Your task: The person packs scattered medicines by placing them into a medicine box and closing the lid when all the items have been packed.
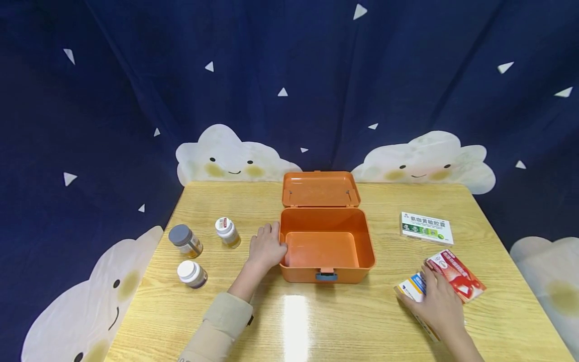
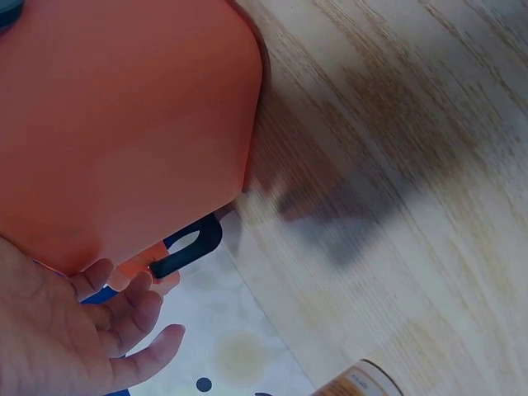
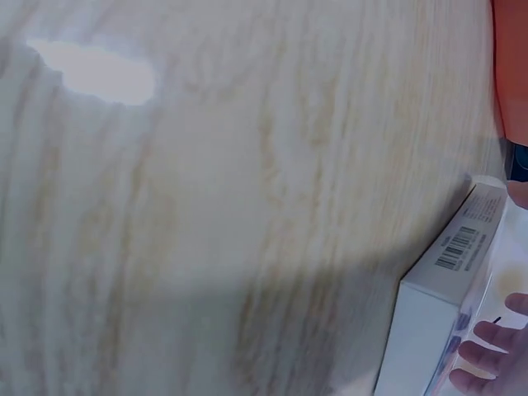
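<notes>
An orange lidded box (image 1: 327, 275) stands on the table with its lid (image 1: 321, 188) raised. My left hand (image 1: 267, 246) holds its left wall, thumb over the rim and fingers outside. The left wrist view shows those fingers (image 2: 136, 318) slightly bent by the wall, the thumb hidden. My right hand (image 1: 438, 304) reaches over a white, blue and orange medicine box (image 1: 409, 287), thumb at its left edge. The right wrist view has the fingers (image 3: 487, 359) fairly straight beside this carton (image 3: 429, 318). Touching or just above it, I cannot tell.
A red medicine box (image 1: 457, 276) lies beside the right hand, a white-green one (image 1: 426, 228) behind it. At left are a grey-capped bottle (image 1: 185, 241) and two white-capped bottles (image 1: 227, 232), (image 1: 192, 274). A dark blue curtain (image 1: 289, 75) hangs behind the table.
</notes>
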Action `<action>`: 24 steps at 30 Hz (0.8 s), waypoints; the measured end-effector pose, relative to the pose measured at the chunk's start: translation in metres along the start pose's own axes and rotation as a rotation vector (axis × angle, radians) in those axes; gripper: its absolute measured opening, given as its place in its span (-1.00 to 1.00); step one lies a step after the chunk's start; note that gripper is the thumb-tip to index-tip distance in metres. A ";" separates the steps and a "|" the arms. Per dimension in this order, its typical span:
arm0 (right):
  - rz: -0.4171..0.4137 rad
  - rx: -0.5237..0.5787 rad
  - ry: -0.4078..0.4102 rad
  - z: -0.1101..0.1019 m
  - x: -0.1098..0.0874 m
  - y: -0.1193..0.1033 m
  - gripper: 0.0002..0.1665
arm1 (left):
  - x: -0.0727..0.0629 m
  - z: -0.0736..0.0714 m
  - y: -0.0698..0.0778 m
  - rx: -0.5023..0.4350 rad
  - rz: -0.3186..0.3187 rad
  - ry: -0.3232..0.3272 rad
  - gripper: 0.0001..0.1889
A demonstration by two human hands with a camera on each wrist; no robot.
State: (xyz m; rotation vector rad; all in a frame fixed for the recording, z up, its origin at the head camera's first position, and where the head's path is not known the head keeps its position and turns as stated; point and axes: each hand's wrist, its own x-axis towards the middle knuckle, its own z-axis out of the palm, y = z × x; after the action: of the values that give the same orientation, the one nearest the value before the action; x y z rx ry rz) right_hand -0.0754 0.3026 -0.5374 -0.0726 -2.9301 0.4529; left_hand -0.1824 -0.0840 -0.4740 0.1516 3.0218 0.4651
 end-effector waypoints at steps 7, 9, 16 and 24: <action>0.033 -0.015 -0.038 0.001 -0.005 0.003 0.16 | 0.000 0.000 0.000 0.001 0.003 0.013 -0.53; 0.044 -0.020 -0.043 0.002 -0.006 0.003 0.16 | -0.001 0.000 0.001 0.000 0.003 0.013 -0.53; 0.068 -0.025 -0.060 0.005 -0.011 0.006 0.18 | -0.001 -0.001 0.002 -0.006 0.005 0.016 -0.54; 0.095 -0.035 -0.111 0.005 -0.010 0.008 0.19 | -0.001 -0.002 0.001 -0.008 -0.002 0.010 -0.54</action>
State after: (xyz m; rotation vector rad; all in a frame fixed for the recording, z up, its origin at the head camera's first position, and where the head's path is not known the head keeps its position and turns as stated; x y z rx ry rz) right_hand -0.0658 0.3079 -0.5462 -0.1976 -3.0541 0.4320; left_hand -0.1813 -0.0833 -0.4716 0.1456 3.0296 0.4785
